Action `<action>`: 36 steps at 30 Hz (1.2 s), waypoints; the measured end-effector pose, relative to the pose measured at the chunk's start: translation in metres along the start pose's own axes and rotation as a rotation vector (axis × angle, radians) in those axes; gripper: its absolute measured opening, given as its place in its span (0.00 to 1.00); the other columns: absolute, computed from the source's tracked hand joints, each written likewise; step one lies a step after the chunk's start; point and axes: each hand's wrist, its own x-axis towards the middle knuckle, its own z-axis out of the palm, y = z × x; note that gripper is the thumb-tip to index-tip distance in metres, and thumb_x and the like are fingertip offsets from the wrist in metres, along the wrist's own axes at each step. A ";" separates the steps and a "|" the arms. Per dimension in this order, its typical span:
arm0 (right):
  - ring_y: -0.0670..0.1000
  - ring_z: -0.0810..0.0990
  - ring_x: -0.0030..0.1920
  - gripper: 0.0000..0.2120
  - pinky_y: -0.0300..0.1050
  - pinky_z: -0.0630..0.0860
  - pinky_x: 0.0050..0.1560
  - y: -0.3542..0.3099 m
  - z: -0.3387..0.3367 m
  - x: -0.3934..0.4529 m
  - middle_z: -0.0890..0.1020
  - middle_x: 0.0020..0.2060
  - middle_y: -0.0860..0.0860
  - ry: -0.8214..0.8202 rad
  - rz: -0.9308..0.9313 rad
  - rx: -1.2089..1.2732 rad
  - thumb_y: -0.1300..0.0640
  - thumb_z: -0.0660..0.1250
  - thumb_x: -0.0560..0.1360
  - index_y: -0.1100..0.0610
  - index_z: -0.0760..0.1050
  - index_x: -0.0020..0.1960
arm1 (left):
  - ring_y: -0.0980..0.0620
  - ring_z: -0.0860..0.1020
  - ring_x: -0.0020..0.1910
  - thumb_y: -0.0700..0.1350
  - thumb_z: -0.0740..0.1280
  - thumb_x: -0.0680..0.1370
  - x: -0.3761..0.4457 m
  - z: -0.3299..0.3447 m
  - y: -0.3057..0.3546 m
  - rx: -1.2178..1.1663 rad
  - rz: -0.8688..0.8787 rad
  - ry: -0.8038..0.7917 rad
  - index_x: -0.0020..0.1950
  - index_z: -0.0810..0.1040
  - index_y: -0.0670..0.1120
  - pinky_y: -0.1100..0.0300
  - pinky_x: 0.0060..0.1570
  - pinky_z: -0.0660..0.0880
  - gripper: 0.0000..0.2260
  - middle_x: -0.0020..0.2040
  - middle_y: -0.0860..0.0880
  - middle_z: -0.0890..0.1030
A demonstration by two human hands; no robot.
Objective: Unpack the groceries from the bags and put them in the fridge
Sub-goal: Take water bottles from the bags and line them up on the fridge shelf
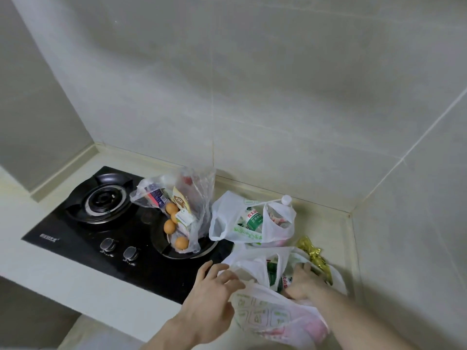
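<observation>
Left hand (209, 296) pinches the near bag's (265, 317) rim; right hand (300, 282) reaches inside among packets, grip unclear; clear bag (199, 198) far left holds eggs (169, 226); middle bag (227, 218) a bottle (255, 218).

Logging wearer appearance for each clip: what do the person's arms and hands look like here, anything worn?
Both hands, left hand and right hand, are bare: no gloves, rings or watch visible. Both forearms are uncovered as far as the frame shows, no sleeves in view. No markings or cables.

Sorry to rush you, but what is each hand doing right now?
Left hand: pinches the rim of the nearest white bag, holding it open.
Right hand: inside that bag; grip cannot be told.
</observation>
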 end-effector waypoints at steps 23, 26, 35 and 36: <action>0.45 0.82 0.45 0.32 0.42 0.80 0.43 0.023 -0.051 -0.058 0.83 0.43 0.42 0.142 -0.105 0.074 0.34 0.78 0.49 0.48 0.79 0.48 | 0.59 0.64 0.70 0.51 0.63 0.73 0.011 -0.021 0.007 -0.094 0.115 0.039 0.68 0.74 0.61 0.56 0.76 0.53 0.23 0.66 0.64 0.71; 0.46 0.84 0.42 0.36 0.41 0.79 0.41 0.026 -0.086 -0.093 0.84 0.43 0.45 0.028 -0.074 0.023 0.30 0.76 0.47 0.51 0.79 0.46 | 0.60 0.63 0.70 0.52 0.64 0.73 0.018 -0.029 0.015 -0.139 0.157 0.034 0.70 0.72 0.61 0.58 0.75 0.53 0.24 0.68 0.64 0.69; 0.52 0.72 0.29 0.31 0.44 0.64 0.32 -0.003 -0.145 -0.213 0.74 0.29 0.48 0.145 -0.169 -0.002 0.29 0.74 0.51 0.55 0.77 0.36 | 0.61 0.63 0.71 0.62 0.72 0.69 0.040 -0.049 0.053 -0.201 0.329 0.018 0.78 0.60 0.61 0.62 0.72 0.60 0.39 0.73 0.62 0.67; 0.52 0.72 0.30 0.30 0.44 0.65 0.32 -0.009 -0.146 -0.222 0.75 0.29 0.49 0.161 -0.205 -0.004 0.29 0.74 0.52 0.54 0.75 0.35 | 0.61 0.67 0.68 0.61 0.72 0.69 0.042 -0.051 0.056 -0.223 0.332 0.026 0.76 0.62 0.62 0.63 0.69 0.63 0.38 0.69 0.63 0.70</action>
